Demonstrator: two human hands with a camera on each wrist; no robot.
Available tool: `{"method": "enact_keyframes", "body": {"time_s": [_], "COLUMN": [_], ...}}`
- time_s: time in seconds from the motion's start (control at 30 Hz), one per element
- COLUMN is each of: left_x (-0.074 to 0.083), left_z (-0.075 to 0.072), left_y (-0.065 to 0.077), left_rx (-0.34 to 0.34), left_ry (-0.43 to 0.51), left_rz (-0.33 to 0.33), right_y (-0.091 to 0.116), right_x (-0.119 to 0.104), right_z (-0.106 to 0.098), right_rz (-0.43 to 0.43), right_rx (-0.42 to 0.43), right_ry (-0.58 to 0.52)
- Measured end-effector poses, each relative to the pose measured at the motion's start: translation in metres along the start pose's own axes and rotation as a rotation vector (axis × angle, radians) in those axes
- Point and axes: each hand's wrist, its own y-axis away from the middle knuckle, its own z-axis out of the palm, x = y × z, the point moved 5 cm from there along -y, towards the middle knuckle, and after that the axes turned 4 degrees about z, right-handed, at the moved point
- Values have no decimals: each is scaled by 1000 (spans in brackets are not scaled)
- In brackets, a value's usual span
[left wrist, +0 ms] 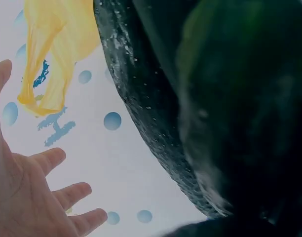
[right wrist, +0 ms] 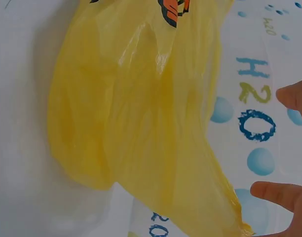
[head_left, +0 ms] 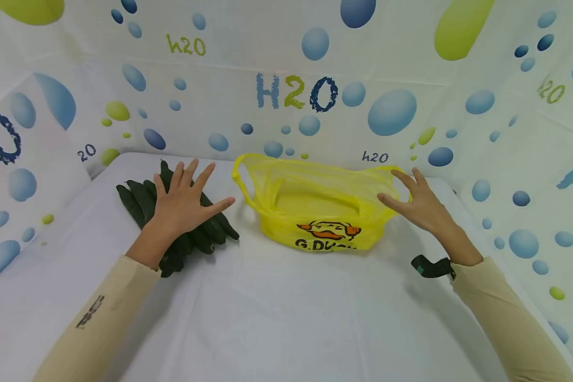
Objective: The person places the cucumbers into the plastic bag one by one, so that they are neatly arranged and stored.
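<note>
A pile of dark green cucumbers (head_left: 210,231) lies at the left of the white table. Above it my left hand (head_left: 179,204) is spread wide, covering part of the pile. In the left wrist view the cucumbers (left wrist: 141,98) loom large beside the spread fingers (left wrist: 72,195). A yellow plastic bag (head_left: 277,228) with a duck print stands at the centre, its mouth open. Over the bag's right handle hovers my right hand (head_left: 417,201), thumb and fingers apart. The right wrist view shows the bag's side (right wrist: 136,113) with nothing pinched between the thumb and fingers (right wrist: 282,195).
A white cloth (head_left: 286,318) covers the table. Behind and on both sides hangs a white curtain (head_left: 229,106) printed with blue and green drops and H2O lettering. A small black device (head_left: 430,267) sits at the right wrist.
</note>
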Motion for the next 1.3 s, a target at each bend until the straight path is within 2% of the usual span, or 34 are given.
{"method": "enact_keyframes", "body": {"time_s": [0.23, 0.37, 0.73, 0.9, 1.0, 1.2, 1.3], "left_x": [-7, -15, -44, -58, -67, -83, -88], "left_z": [-3, -5, -2, 2, 5, 3, 2], "left_y": [7, 12, 28, 35, 38, 41, 44], "left_rx": [20, 25, 29, 30, 9, -13, 4], "left_ry": [33, 43, 54, 68, 92, 89, 76], "left_rz": [-25, -47, -110, -139, -151, -85, -9], "right_y": [2, 3, 6, 5, 0, -25, -24], "right_x": [0, 2, 6, 5, 11, 48, 46], "right_z": [1, 2, 6, 11, 17, 37, 37], "right_rz": [-47, -80, -77, -56, -36, -15, -8], "right_rx": [106, 139, 220, 209, 188, 206, 197], "right_ry": [-84, -109, -186, -193, -208, -197, -201]}}
